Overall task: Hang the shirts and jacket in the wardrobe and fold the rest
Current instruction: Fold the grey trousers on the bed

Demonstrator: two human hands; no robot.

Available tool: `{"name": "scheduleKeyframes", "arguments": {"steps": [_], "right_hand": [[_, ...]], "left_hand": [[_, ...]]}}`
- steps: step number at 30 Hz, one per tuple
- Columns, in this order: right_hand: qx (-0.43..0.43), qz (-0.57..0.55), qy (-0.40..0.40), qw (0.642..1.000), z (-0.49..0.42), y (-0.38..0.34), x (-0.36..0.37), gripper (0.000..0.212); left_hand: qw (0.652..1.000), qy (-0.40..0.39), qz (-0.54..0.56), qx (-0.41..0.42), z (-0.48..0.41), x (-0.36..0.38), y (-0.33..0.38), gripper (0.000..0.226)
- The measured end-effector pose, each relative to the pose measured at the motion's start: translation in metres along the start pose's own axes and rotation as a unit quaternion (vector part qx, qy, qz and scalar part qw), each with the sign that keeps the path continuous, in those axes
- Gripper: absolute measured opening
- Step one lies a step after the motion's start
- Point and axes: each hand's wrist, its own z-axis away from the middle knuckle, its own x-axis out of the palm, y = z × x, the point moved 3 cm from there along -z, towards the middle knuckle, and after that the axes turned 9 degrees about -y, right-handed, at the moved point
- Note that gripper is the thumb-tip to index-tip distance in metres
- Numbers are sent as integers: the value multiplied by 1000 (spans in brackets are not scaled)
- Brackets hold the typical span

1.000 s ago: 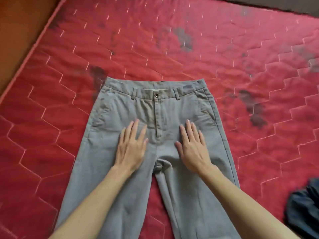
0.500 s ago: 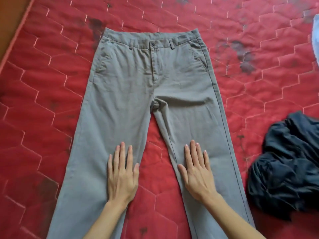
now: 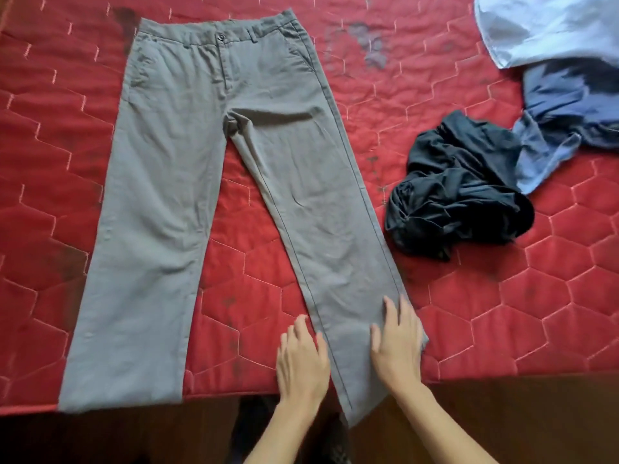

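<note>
Grey trousers (image 3: 174,169) lie spread flat on the red quilted mattress (image 3: 502,296), waistband at the far end, legs apart. The right leg's hem hangs over the near edge. My left hand (image 3: 301,360) lies flat at the inner edge of the right leg, near its hem, partly on the mattress. My right hand (image 3: 397,346) presses flat on the outer edge of the same leg. Both hands have fingers spread and hold nothing.
A crumpled black garment (image 3: 459,189) lies right of the trousers. Behind it sit a blue denim piece (image 3: 562,108) and a white garment (image 3: 552,25) at the far right corner. Brown floor (image 3: 519,423) runs along the near mattress edge.
Both hands slid down from the crotch area to the bottom of the trousers. The left hand crossed from the left leg to the right leg. The view shifted toward the hems.
</note>
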Motion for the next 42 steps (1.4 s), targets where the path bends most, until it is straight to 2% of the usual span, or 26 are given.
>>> {"name": "scheduleKeyframes", "arguments": {"steps": [2,5,7,9,10,12,14,16,18,20,22,26,32,34,36,38,39,40,42], "right_hand": [[68,-50,-8,996,16,34,-13,70],[67,-105,-54,991,22,70,-21,78],[45,-184,-114,975,24,79,-25,58],[20,-228,-143,963,31,79,-28,20],[3,-229,-132,965,36,78,-29,19],[-21,-263,-85,961,49,76,-31,34],[-26,-341,-67,937,59,75,-32,30],[-16,-414,-87,906,61,76,-30,26],[-10,-486,-116,866,60,71,-36,33],[8,-545,-167,822,59,63,-43,50],[29,-559,-190,807,61,59,-45,58],[64,-518,-178,834,72,69,-38,46],[33,-513,-149,845,91,47,-46,40],[16,-506,-145,850,94,26,-47,36],[-8,-494,-145,857,96,0,-44,36],[-45,-462,-154,872,100,-32,-39,37],[-62,-445,-161,879,101,-50,-35,36],[-77,-431,-169,883,103,-67,-31,32],[-108,-420,-191,881,107,-104,-22,26]], "left_hand": [[995,-50,32,-78,28,20,18,43],[978,-95,91,-164,55,46,24,47],[958,-130,183,-177,62,65,16,49],[922,-184,309,-146,67,76,8,43],[895,-211,367,-136,72,78,6,38],[858,-233,440,-127,77,78,0,35],[840,-224,477,-132,79,72,-4,34],[803,-224,532,-146,80,64,-5,30],[752,-255,588,-154,84,53,1,28],[726,-288,606,-151,90,44,6,28],[710,-287,625,-154,93,41,6,32],[729,-247,612,-181,94,44,-5,31],[779,-274,540,-160,109,32,-21,28],[810,-247,507,-162,111,26,-28,30],[857,-209,442,-159,110,22,-38,37],[908,-149,359,-158,106,11,-47,41],[917,-114,352,-153,103,1,-50,35],[914,-87,371,-138,99,-12,-51,26],[881,-76,456,-103,87,-44,-48,17]]}}
